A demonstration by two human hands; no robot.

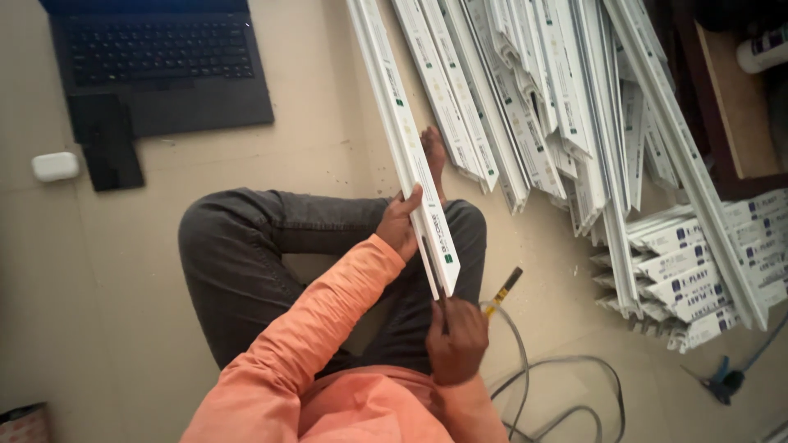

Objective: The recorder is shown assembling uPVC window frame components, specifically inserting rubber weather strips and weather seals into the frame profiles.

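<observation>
Gripping a long white plastic channel strip (414, 168), left hand (400, 226) wraps its left edge above the knee, fingers closed on it; right hand (456, 340) meets the strip's near end, grip unclear, yellow-handled tool (501, 293) beside; strip slants across lap toward piled white strips (566, 107) on floor; grey cable (558, 385) lies right.

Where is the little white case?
In the head view, the little white case lies on the floor at the far left, right beside the black phone and just below the laptop's left corner.
</observation>
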